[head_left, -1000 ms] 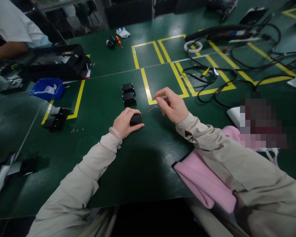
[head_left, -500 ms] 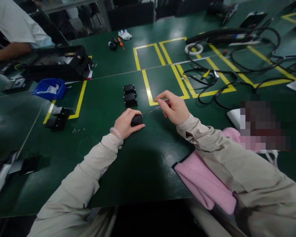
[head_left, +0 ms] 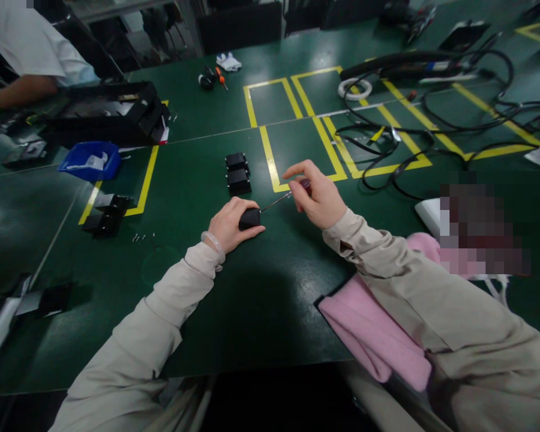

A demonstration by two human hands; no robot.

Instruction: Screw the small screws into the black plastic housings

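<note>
My left hand is closed around a small black block on the green table, thumb along its near side and fingers over the far side. A screwdriver is in my right hand, its thin shaft pointing left and its tip at the right end of the block. The thumb and curled fingers grip its dark reddish handle, while the index finger is raised off it. Just beyond my left hand are similar black blocks with small shiny screws at their sides. Loose screws lie left of my left hand.
A blue bin and more black blocks stand at left, near a large black case and a person's arm. Black cables sprawl at right. A folded pink cloth lies under my right forearm.
My right index finger has lifted a little, showing more of the screwdriver's handle. The left hand and the block have stayed in place.
</note>
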